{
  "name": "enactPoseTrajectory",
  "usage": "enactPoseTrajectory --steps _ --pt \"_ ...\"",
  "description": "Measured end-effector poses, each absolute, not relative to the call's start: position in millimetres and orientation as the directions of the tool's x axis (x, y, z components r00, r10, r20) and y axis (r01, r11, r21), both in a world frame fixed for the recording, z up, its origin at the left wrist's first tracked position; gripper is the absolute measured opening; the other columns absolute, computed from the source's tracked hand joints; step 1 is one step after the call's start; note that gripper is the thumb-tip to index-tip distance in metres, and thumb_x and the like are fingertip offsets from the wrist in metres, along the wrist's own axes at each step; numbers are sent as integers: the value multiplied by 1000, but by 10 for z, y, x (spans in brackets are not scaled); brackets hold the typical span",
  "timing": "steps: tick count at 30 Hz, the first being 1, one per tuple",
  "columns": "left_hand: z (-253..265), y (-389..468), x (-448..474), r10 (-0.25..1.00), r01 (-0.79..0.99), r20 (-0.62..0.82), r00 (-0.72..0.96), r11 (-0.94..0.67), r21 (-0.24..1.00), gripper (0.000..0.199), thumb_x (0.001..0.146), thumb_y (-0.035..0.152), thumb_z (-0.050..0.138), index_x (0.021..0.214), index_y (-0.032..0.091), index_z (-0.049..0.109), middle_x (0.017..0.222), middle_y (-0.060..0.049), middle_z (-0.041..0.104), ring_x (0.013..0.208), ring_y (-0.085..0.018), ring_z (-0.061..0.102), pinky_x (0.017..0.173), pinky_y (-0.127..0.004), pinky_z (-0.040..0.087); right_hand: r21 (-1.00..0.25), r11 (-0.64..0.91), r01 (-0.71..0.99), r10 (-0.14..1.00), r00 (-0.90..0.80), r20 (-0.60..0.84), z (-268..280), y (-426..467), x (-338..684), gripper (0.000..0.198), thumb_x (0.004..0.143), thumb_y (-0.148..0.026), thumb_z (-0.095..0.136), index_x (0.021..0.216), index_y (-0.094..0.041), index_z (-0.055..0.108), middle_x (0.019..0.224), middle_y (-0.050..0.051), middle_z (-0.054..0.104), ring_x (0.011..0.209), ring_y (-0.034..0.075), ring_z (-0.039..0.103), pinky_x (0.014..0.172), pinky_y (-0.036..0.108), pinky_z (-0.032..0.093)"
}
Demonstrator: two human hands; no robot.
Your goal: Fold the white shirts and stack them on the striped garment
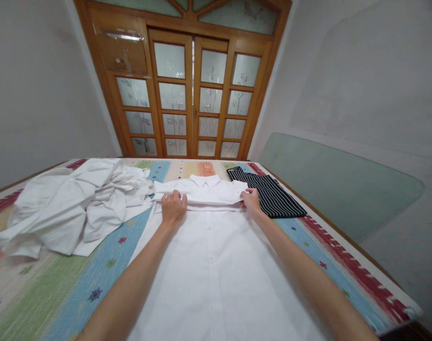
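Shirt (211,265), white, collared, button-front cloth, is lying folded up top, unfolded below; left hand (174,207) is curling over it, grip unclear; right hand (251,201) is pinching it.

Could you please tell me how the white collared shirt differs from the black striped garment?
The white collared shirt is plain, while the black striped garment has thin white stripes. The shirt is mostly spread out, with a crosswise fold; the garment lies compactly folded. Both rest on the patterned cover.
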State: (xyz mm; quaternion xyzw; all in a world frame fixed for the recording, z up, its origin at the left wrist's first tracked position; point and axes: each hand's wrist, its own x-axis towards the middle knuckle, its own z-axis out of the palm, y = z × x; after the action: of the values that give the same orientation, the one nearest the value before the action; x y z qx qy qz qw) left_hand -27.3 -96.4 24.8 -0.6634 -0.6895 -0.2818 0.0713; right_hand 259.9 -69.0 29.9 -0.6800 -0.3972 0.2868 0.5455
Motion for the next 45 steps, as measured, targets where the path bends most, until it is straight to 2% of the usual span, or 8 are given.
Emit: enactPoseTrajectory --steps 4,13,18,22,30,34,40,45 --pt "268 -929 -436 920 968 361 -151 64 242 39 93 29 31 97 13 66 93 -16 70 94 -29 63 85 -41 46 -887 -99 452 887 444 128 267 -642 2679 33 75 -30 61 106 -19 55 73 -3 60 51 13 57 48 24 47" --pt "180 -919 -532 896 977 399 -193 137 164 46 85 34 47 123 11 60 139 -19 53 129 -36 43 105 -50 36 -487 117 865 882 134 451 275 -672 2731 25 77 -12 49 90 -18 70 95 7 69 90 20 62 86 29 45" --pt "140 -872 -603 941 970 273 -199 149 194 61 86 46 45 138 13 51 156 -16 35 140 -38 33 109 -53 33 -216 -6 976 947 75 311 270 -803 2686 31 80 -6 49 99 -16 72 105 13 62 95 23 60 85 31 43" --pt "102 -891 -568 934 985 318 -163 135 108 59 90 40 42 137 7 52 152 -20 41 143 -38 30 114 -53 24 -91 -57 994 918 88 388 353 -813 2448 29 81 -10 53 104 -15 70 115 17 57 109 29 52 88 37 41" --pt "85 -917 -503 883 985 442 -159 110 136 41 89 32 44 115 9 66 129 -22 61 122 -37 51 98 -50 40 -332 255 908 937 -147 318 371 -303 1391 19 84 -21 59 97 -18 72 111 11 64 109 25 53 94 35 40" --pt "119 -829 -637 812 944 516 -272 122 305 31 90 29 44 100 13 69 109 -17 67 106 -31 57 90 -44 44 -460 395 795 914 -290 284 337 12 803 17 84 -19 57 92 -17 73 100 8 71 100 20 60 93 30 41" --pt "106 -685 -899 688 725 409 -600 251 641 25 87 15 44 104 13 63 105 -14 68 102 -27 59 92 -39 44 -593 396 701 917 -331 222 360 400 160 20 85 -21 56 94 -16 74 106 8 73 99 19 63 86 26 44" --pt "63 -642 -909 700 655 320 -638 276 703 27 88 15 45 110 15 62 104 -12 70 102 -26 60 92 -37 42 -673 358 647 912 -397 103 370 629 -207 26 89 -27 52 88 -15 75 92 5 75 85 15 66 72 22 45"
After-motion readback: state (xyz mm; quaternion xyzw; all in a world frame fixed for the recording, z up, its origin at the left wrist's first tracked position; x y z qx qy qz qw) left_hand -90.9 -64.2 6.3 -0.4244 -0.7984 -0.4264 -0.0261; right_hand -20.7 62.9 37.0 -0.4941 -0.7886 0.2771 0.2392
